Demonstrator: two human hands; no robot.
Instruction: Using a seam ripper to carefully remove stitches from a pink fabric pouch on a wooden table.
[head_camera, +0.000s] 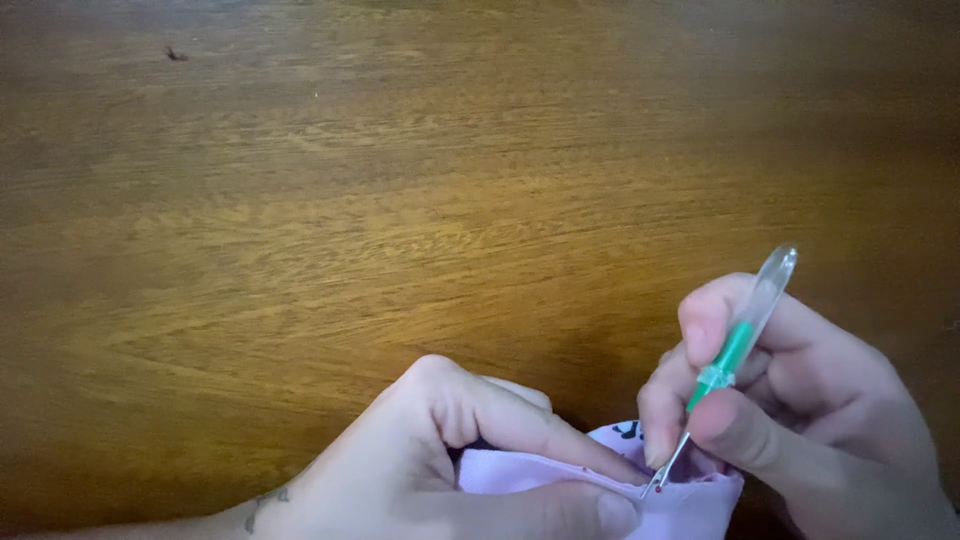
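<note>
Pink cloth (640, 500) pinched by left hand (450, 460); right hand (790, 410) pokes seam ripper (735, 350) into edge.

1. You had one view only, from the camera worn on your head.
2. It looked steeply down and slightly forward onto the wooden surface (420, 200), whose grain ran across the frame.
3. It sat close: your left hand (440, 460) and right hand (790, 400) filled the lower right edge, partly cut off by the frame.
4. The far surface at the top lay darker and softly blurred.
</note>
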